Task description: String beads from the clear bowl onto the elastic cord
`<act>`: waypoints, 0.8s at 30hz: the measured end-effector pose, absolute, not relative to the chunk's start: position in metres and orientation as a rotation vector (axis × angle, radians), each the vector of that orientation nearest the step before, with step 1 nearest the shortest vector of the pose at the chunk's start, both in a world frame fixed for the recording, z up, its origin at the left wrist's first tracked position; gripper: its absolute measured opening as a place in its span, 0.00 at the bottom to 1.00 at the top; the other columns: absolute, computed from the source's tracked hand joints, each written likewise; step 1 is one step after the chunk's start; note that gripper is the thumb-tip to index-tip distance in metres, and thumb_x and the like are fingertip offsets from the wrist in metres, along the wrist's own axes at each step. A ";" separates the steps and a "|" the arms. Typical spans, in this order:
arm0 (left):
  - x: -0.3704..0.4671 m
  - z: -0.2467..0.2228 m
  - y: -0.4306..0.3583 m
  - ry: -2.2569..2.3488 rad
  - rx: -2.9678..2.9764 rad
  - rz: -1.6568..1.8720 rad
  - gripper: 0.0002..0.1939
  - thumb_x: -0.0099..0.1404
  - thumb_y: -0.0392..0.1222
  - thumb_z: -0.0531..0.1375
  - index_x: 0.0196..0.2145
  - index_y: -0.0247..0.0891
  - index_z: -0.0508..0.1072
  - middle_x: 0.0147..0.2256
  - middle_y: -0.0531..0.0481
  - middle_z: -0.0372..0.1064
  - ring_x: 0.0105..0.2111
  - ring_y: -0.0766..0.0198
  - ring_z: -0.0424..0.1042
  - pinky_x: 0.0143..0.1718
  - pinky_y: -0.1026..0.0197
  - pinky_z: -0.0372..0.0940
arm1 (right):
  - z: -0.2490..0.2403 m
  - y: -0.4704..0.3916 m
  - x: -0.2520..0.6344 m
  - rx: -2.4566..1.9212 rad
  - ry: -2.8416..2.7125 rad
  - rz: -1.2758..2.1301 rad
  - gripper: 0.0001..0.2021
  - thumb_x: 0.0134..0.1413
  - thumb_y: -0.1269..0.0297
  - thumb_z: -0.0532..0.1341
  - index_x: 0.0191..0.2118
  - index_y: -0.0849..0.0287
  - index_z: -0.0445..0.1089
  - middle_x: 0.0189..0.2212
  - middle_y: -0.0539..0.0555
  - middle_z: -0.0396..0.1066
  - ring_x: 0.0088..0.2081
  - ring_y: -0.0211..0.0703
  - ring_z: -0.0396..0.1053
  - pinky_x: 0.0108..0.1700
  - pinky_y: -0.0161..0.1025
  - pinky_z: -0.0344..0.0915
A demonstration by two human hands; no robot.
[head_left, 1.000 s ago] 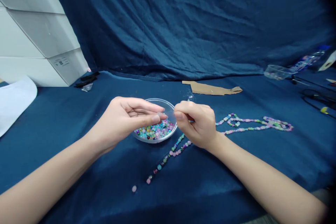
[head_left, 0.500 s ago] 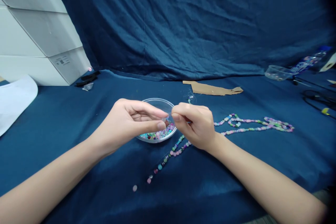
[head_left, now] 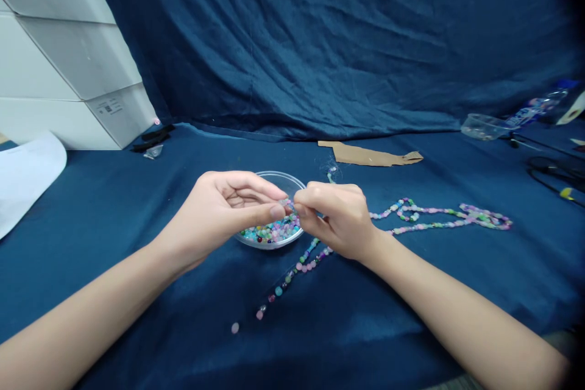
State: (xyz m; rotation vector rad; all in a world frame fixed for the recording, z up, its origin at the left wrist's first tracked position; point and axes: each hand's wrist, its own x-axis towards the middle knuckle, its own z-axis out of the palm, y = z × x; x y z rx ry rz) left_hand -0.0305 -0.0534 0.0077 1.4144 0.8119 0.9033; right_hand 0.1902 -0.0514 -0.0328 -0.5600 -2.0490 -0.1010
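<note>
My left hand [head_left: 233,204] is pinched at the fingertips around a small pale bead [head_left: 286,202], over a clear round bowl [head_left: 269,246]. Close against it, my right hand [head_left: 336,216] has thumb and forefinger pressed together on a thin thread, which is barely visible here. Inside the bowl lie many small multicoloured beads [head_left: 274,231]. A long beaded strand [head_left: 439,225] passes behind and beneath my right hand, looping out to the right. Its near end [head_left: 278,290] slants toward the front, and one loose pale pink bead [head_left: 234,328] lies just beyond it.
Behind the bowl is a torn cardboard strip [head_left: 370,155]. White boxes [head_left: 59,61] stand at the left, near a white sheet [head_left: 30,180]. A clear plastic tub [head_left: 484,127], a bottle [head_left: 539,105] and black cables [head_left: 553,167] lie at the far right. Blue cloth covers table and backdrop.
My hands have come slightly closer, the right fingertips shifting left toward the left fingertips. The thread seen between them earlier is now hardly visible. The bowl and strand lie as before.
</note>
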 end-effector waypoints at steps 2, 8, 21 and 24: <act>-0.030 0.007 -0.053 0.832 1.434 0.916 0.11 0.52 0.33 0.77 0.34 0.41 0.86 0.32 0.51 0.83 0.34 0.62 0.84 0.36 0.71 0.78 | -0.033 -0.051 0.191 -0.585 -2.082 -0.129 0.09 0.68 0.70 0.58 0.33 0.56 0.69 0.23 0.46 0.71 0.23 0.33 0.65 0.28 0.34 0.57; -0.029 0.005 -0.052 0.863 1.472 0.923 0.12 0.52 0.33 0.77 0.35 0.42 0.86 0.34 0.51 0.84 0.36 0.61 0.83 0.38 0.69 0.78 | -0.034 -0.050 0.193 -0.612 -2.154 -0.156 0.10 0.69 0.67 0.57 0.34 0.56 0.69 0.24 0.46 0.72 0.24 0.33 0.66 0.28 0.35 0.56; -0.027 0.008 -0.055 0.776 1.428 1.011 0.16 0.51 0.28 0.77 0.35 0.39 0.80 0.30 0.55 0.81 0.30 0.69 0.80 0.33 0.74 0.74 | -0.032 -0.055 0.192 -0.645 -2.164 0.348 0.07 0.70 0.61 0.60 0.48 0.56 0.66 0.30 0.46 0.68 0.27 0.34 0.65 0.31 0.33 0.58; -0.027 0.009 -0.057 0.804 1.520 1.097 0.13 0.54 0.32 0.76 0.35 0.40 0.79 0.31 0.56 0.79 0.31 0.70 0.78 0.33 0.73 0.72 | -0.032 -0.055 0.192 -0.551 -2.138 0.417 0.05 0.74 0.65 0.56 0.42 0.56 0.66 0.31 0.47 0.67 0.29 0.33 0.64 0.33 0.34 0.59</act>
